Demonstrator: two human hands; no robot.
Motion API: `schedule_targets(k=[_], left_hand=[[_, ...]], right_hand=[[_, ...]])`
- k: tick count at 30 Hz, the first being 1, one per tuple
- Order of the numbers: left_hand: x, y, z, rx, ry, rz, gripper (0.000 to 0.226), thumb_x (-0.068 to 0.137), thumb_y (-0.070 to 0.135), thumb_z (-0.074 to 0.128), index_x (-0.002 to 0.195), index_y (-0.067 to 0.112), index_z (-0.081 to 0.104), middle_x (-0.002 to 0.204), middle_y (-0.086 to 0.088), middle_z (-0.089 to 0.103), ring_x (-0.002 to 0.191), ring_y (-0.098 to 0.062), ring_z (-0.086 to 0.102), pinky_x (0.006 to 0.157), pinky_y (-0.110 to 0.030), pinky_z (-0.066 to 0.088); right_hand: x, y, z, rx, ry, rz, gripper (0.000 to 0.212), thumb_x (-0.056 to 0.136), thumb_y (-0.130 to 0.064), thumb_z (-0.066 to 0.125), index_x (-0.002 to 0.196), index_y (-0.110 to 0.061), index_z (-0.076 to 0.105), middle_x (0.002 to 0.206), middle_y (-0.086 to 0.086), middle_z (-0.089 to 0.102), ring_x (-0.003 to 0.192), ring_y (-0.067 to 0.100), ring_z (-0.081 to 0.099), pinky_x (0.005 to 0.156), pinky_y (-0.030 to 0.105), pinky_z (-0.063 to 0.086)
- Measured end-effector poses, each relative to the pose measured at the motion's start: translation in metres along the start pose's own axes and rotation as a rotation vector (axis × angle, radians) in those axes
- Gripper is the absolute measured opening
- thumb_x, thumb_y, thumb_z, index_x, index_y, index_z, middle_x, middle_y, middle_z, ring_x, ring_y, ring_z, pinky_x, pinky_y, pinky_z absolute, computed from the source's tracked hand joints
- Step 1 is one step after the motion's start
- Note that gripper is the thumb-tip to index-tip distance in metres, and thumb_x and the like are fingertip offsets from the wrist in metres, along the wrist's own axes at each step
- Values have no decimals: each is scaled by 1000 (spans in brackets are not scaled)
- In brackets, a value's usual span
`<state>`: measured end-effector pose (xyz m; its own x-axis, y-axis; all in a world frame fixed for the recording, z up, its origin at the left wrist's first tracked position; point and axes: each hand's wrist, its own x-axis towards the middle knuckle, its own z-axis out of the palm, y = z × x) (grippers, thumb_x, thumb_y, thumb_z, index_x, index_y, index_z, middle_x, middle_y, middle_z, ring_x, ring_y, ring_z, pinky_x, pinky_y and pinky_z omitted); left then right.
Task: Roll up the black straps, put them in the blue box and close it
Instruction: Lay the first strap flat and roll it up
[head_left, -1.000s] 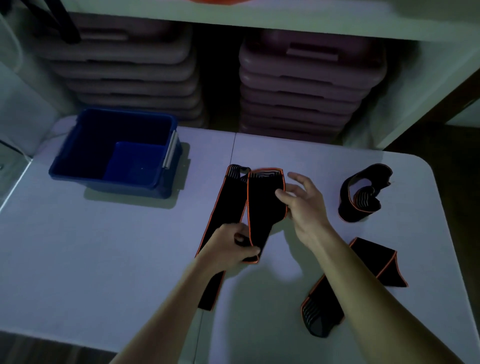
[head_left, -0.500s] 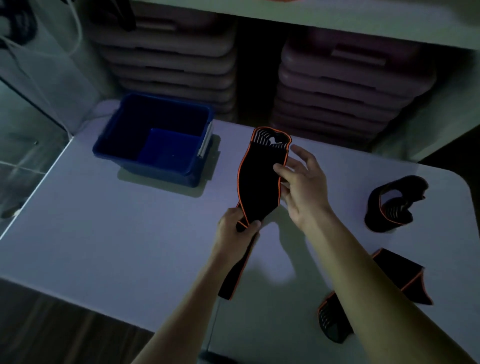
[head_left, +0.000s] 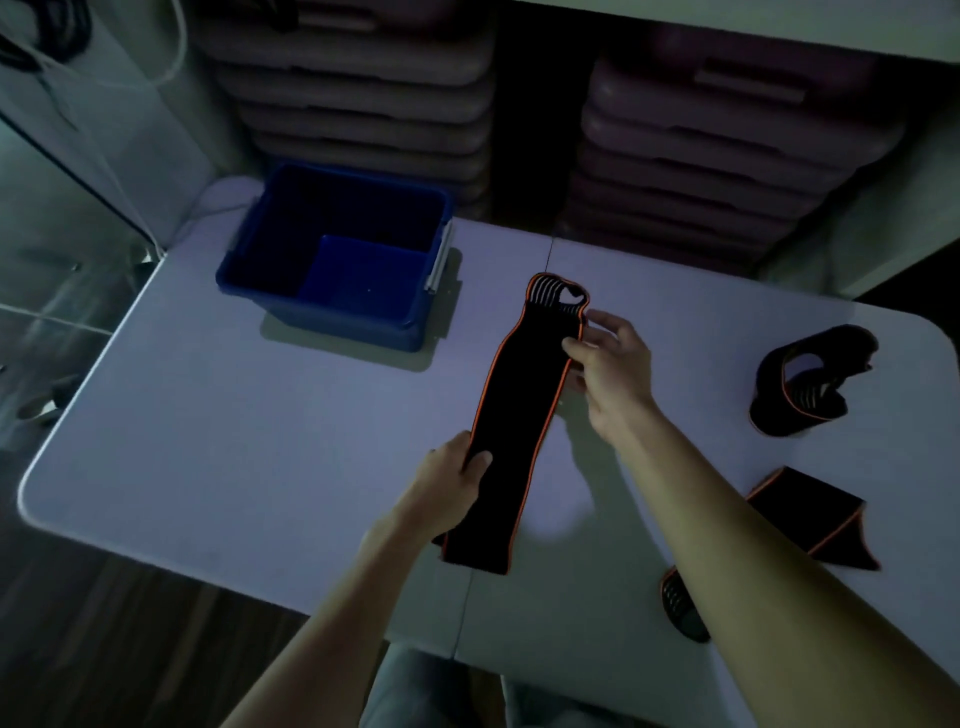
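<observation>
Box, blue (head_left: 332, 260): far left of the tabletop (head_left: 208, 441), open and empty; no lid in view. Left hand (head_left: 452, 483): grip pinched shut on the near part of the held strap (head_left: 519, 415). Held strap: black with orange edging, stretched flat lengthwise just above the tabletop, ribbed end farthest away. Right hand (head_left: 610, 364): grip closed on the strap's right edge near the ribbed end. Second strap (head_left: 810, 384): loosely coiled, far right. Third strap (head_left: 810, 525): folded, near right, partly behind the forearm. Step in hand, as judged: first strap straightened for rolling. Next move calls for starting a tight roll from one end, keeping tension.
</observation>
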<state>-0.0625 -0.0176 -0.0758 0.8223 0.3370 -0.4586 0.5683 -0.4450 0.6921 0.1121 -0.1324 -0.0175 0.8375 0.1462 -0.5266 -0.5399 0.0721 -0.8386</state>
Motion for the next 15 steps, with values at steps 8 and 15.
schedule_targets(k=[8,15], left_hand=[[12,-13,-16,408,-188,-22,23,97,35,45,106,13,43,100,-14,63,86,-38,62,69,-41,47],[68,26,-42,256,-35,143,33,92,21,50,124,12,50,123,-11,58,106,-31,60,88,-47,52]], right_hand=[[5,36,2,-29,142,85,33,87,7,59,115,-11,59,106,7,72,76,23,65,42,23,44],[19,51,9,63,274,81,32,86,9,57,111,-10,62,106,9,73,63,16,61,41,21,41]])
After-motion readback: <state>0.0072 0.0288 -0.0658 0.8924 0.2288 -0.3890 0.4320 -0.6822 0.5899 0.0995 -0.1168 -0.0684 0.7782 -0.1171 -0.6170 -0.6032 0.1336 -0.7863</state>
